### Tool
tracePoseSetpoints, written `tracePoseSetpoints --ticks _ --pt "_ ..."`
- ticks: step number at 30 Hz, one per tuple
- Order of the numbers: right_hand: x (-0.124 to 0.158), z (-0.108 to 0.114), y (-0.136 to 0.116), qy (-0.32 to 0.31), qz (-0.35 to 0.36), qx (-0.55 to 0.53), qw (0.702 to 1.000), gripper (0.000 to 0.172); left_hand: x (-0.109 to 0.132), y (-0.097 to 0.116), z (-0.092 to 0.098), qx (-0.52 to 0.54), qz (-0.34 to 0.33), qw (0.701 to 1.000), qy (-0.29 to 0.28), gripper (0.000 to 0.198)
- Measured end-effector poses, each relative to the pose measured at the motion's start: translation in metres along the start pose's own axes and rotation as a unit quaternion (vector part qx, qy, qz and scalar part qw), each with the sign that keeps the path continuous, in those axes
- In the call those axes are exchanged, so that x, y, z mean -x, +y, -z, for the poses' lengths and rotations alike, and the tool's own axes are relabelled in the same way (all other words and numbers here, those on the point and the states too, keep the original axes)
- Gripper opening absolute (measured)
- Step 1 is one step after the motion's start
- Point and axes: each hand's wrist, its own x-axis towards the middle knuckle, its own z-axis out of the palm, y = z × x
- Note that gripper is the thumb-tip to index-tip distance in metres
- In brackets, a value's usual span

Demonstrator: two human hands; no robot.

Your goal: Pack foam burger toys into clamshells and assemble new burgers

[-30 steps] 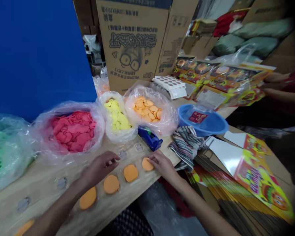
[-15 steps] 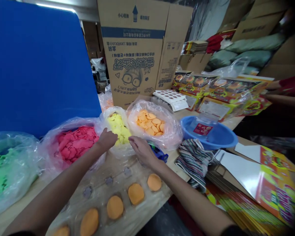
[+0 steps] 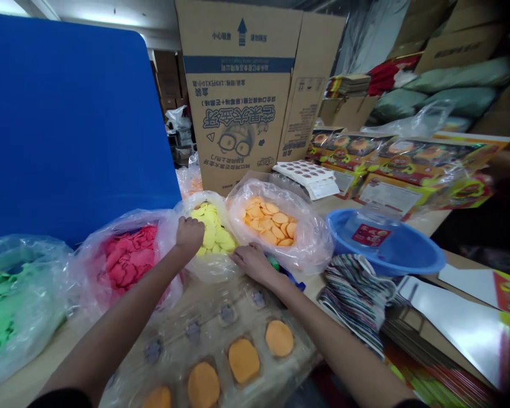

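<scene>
My left hand [image 3: 190, 234] is closed in a fist at the left rim of a clear plastic bag [image 3: 215, 267] of flat yellow pieces [image 3: 212, 226]. At the bag's right side, my right hand [image 3: 253, 262] has its fingers pressed together on the plastic; its fingertips are partly hidden. Below my hands lies a clear plastic tray [image 3: 212, 351] with round hollows. Orange discs [image 3: 243, 361] fill its near row, while the farther hollows [image 3: 192, 332] hold no discs.
Bags of red pieces [image 3: 131, 258] and green pieces [image 3: 0, 309] lie left; orange discs [image 3: 272, 222] lie right. A blue basin [image 3: 412, 249] and striped cloth [image 3: 357, 297] are farther right. A tall carton [image 3: 242, 102] and blue panel [image 3: 76, 124] stand behind.
The view has shifted, so most things appear farther right and slightly lower. My left hand has curled more tightly at the yellow bag's rim. My right hand stays by its right side.
</scene>
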Motion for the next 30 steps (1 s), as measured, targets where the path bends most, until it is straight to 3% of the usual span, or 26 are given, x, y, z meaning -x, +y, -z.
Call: tracePoseSetpoints --ticks 4,9,12,15,20,26,30 --pt "-0.003 -0.004 0.002 0.008 -0.008 -0.013 1.000 0.039 -0.026 0.010 -0.011 0.046 0.082 0.995 -0.027 0.046" --pt "-0.005 -0.006 0.005 0.009 0.002 -0.033 0.999 0.040 -0.036 -0.004 -0.033 0.080 0.152 0.983 -0.057 0.072" --pt "-0.005 -0.006 0.005 0.007 0.001 -0.057 0.998 0.038 -0.038 0.001 -0.046 0.136 0.155 0.977 -0.050 0.074" --pt "-0.005 -0.007 0.006 0.005 -0.008 -0.076 0.997 0.036 -0.042 0.020 -0.055 0.193 0.179 0.964 -0.039 0.070" --pt "-0.003 -0.007 0.007 -0.002 -0.018 -0.093 0.995 0.032 -0.052 0.042 -0.059 0.239 0.226 0.944 -0.012 0.067" --pt "-0.001 -0.006 0.008 -0.015 -0.023 -0.086 0.996 0.031 -0.067 0.027 -0.061 0.284 0.288 0.914 -0.008 0.089" --pt "-0.002 -0.009 0.010 -0.007 -0.022 -0.086 0.996 0.028 -0.075 0.027 -0.065 0.302 0.283 0.910 -0.005 0.095"
